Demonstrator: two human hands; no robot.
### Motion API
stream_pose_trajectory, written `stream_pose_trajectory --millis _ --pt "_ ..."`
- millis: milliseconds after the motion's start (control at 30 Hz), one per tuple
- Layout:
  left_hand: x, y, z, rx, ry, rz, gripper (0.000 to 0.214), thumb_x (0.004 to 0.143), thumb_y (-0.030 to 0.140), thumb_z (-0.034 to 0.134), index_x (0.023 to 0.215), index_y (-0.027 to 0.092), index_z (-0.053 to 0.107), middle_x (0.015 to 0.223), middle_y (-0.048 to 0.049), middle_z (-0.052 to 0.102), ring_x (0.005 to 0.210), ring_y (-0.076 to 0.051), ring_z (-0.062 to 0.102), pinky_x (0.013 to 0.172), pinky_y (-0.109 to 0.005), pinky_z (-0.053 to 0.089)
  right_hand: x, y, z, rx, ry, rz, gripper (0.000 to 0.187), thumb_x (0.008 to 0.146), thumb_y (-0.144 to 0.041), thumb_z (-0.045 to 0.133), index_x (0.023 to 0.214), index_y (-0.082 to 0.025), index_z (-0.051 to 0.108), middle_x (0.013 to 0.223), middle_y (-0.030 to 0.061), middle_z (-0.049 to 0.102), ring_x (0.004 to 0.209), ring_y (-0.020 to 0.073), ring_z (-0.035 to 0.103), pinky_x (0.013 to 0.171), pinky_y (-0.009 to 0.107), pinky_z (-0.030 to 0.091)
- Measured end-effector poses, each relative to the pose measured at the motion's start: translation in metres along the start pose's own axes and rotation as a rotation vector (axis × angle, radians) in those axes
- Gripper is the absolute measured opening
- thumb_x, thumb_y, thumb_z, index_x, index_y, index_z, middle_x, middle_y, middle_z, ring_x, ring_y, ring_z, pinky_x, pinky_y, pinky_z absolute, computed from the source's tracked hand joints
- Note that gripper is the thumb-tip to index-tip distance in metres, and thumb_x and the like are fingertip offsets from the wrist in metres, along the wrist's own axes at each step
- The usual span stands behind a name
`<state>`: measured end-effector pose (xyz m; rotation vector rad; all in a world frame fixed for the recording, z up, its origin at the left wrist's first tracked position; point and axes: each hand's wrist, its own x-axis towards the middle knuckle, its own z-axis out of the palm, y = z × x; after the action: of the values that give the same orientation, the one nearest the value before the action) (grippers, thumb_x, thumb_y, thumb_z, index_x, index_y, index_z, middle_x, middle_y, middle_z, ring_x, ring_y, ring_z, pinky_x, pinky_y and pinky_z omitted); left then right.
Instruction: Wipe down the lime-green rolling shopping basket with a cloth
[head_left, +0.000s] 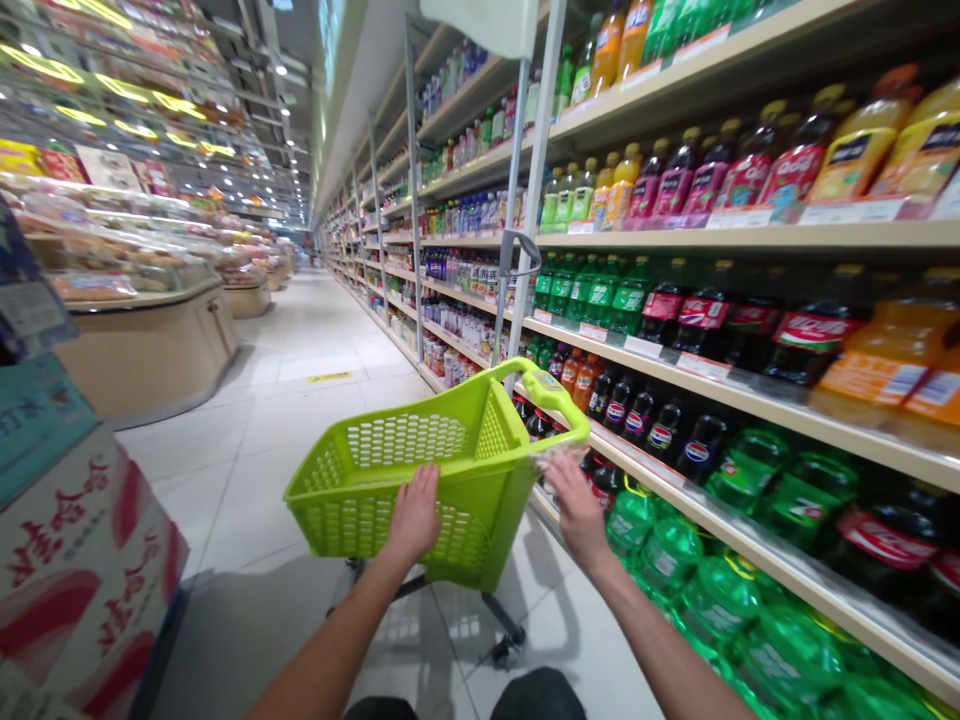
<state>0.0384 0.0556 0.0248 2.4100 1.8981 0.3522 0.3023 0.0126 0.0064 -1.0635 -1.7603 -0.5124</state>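
- Clock referred to centre of view, 12 at top.
- Green shopping cart (474,520): just below centre, toward 7 o'clock, upright on the tiled floor (247,480). Basket walls perforated; dark caster (508,648) at 6.
- Left hand (417,515): at 7. Fingers side by side, laid over the cart's near rim; whether the thumb closes beneath, cannot tell.
- Right hand (576,500): at 5, blurred, just beside the basket corner below the cart handle (570,412). Fingers reach forward; contact and any pinch, cannot tell.
- Drinks shelving (750,238): runs from 1 to 5. Pepsi bottles (664,430) stand near 4; large green bottles (716,595) lie lower, between 4 and 5, near the right forearm.
- Red-and-white cartons (82,590): at 8, teal box (45,430) above.
- Rounded counter (157,350): at 9, well apart from the cart.
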Motion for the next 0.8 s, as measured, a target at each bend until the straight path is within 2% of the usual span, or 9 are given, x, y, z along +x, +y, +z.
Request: stream_pose_trajectory --millis 100,167,300,367,467,533,600,733,800 --pt "-0.004 0.002 0.001 0.003 -0.007 -0.010 0.071 0.065 0.005 0.038 0.134 0.010 0.023 0.144 -0.0081 0.021 0.133 -0.020 0.015 0.107 -0.039 0.018 0.041 0.009 -0.008 -0.080 0.140 0.061 0.046 0.083 -0.005 0.032 0.123 -0.022 0.048 0.129 0.0055 0.046 0.127 0.0194 0.029 0.104 0.048 0.028" --pt "-0.006 0.006 0.000 0.002 -0.019 -0.008 0.071 0.065 0.005 0.038 0.134 0.009 0.023 0.144 -0.0083 0.021 0.133 -0.019 0.014 0.107 -0.038 0.018 0.046 0.000 0.006 -0.096 0.106 0.000 0.046 0.082 -0.004 0.032 0.121 -0.021 0.049 0.126 0.0066 0.050 0.127 0.0187 0.029 0.104 0.047 0.030" --pt "-0.010 0.011 -0.002 0.009 -0.028 0.025 0.072 0.065 0.005 0.037 0.135 0.011 0.022 0.144 -0.0074 0.020 0.133 -0.018 0.014 0.107 -0.038 0.017 0.031 -0.024 0.036 -0.096 -0.036 -0.175 0.046 0.081 -0.002 0.033 0.118 -0.022 0.052 0.119 0.0059 0.056 0.128 0.0171 0.028 0.101 0.043 0.034" --pt "-0.012 0.008 -0.002 0.020 -0.036 0.036 0.072 0.065 0.004 0.037 0.135 0.012 0.022 0.144 -0.0066 0.020 0.133 -0.018 0.014 0.107 -0.041 0.017 0.035 -0.019 0.030 -0.123 -0.074 -0.172 0.046 0.081 -0.002 0.034 0.117 -0.022 0.052 0.120 0.0057 0.055 0.126 0.0167 0.031 0.101 0.043 0.033" --pt "-0.015 0.003 0.001 0.035 -0.037 0.015 0.074 0.064 0.003 0.036 0.135 0.014 0.022 0.144 -0.0055 0.020 0.133 -0.018 0.014 0.107 -0.043 0.015 0.055 0.007 0.003 -0.194 -0.086 -0.035 0.044 0.079 -0.004 0.036 0.117 -0.019 0.052 0.124 0.0079 0.051 0.124 0.0178 0.036 0.102 0.045 0.031" --pt "-0.017 0.002 0.003 0.031 -0.031 0.000 0.075 0.063 0.003 0.037 0.135 0.014 0.021 0.145 -0.0054 0.019 0.133 -0.018 0.013 0.107 -0.043 0.014 0.062 0.015 -0.005 -0.222 -0.074 0.032 0.042 0.079 -0.004 0.036 0.115 -0.018 0.053 0.123 0.0092 0.051 0.123 0.0188 0.037 0.103 0.046 0.030" --pt "-0.018 0.004 0.004 0.026 -0.029 0.000 0.075 0.063 0.004 0.037 0.135 0.014 0.021 0.145 -0.0057 0.018 0.133 -0.019 0.012 0.108 -0.044 0.013 0.059 0.006 0.007 -0.200 -0.080 0.016 0.042 0.078 -0.003 0.035 0.112 -0.017 0.055 0.121 0.0097 0.053 0.122 0.0186 0.038 0.103 0.045 0.031" --pt "-0.021 0.007 0.003 0.040 -0.031 0.022 0.075 0.063 0.003 0.036 0.136 0.012 0.020 0.145 -0.0070 0.018 0.133 -0.019 0.012 0.107 -0.046 0.014 0.038 -0.040 0.063 -0.053 -0.162 -0.137 0.039 0.082 -0.005 0.036 0.110 -0.021 0.057 0.115 0.0064 0.058 0.121 0.0163 0.040 0.101 0.041 0.035" --pt "-0.023 0.006 0.002 0.048 -0.034 0.027 0.076 0.062 0.002 0.035 0.136 0.012 0.019 0.145 -0.0072 0.018 0.133 -0.019 0.012 0.107 -0.045 0.015 0.035 -0.051 0.075 -0.014 -0.189 -0.196 0.035 0.084 -0.009 0.038 0.109 -0.023 0.057 0.113 0.0047 0.060 0.120 0.0157 0.040 0.099 0.040 0.036"
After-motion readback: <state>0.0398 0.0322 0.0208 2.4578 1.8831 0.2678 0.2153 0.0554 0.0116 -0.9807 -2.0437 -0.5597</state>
